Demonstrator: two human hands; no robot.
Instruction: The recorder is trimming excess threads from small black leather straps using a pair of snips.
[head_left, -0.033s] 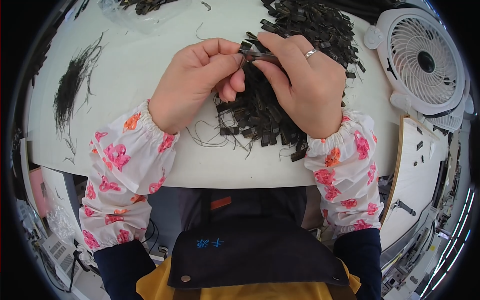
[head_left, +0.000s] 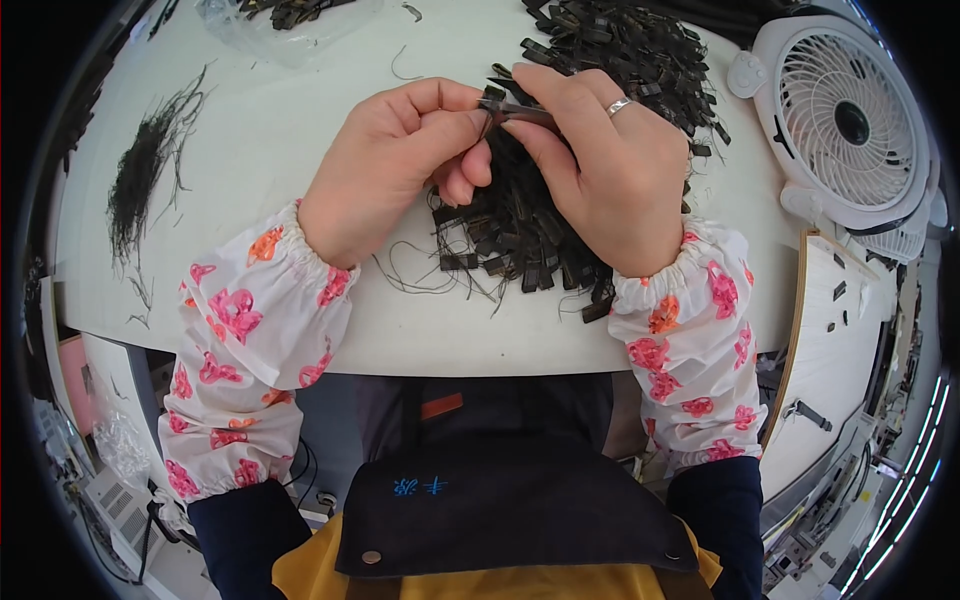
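Above the table my left hand [head_left: 395, 150] is closed, pinching a small black strip [head_left: 493, 95] between thumb and forefinger. My right hand [head_left: 620, 160], wearing a ring, is closed on a slim metal tool [head_left: 527, 112] that looks like tweezers or thread snips; the fingers cover most of it. The tool's tip meets the strip at my left fingertips. Under and beside both hands spreads a heap of small black strips [head_left: 540, 235] with loose threads trailing from it.
More black strips [head_left: 630, 60] are piled behind my right hand. A tangle of black threads [head_left: 145, 180] lies on the white table [head_left: 300, 120] at left. A white fan [head_left: 850, 125] stands at right. A clear plastic bag [head_left: 290, 35] lies at the far left.
Almost nothing differs. The tool and my right fingers have shifted very slightly at the strip; my left hand keeps its place.
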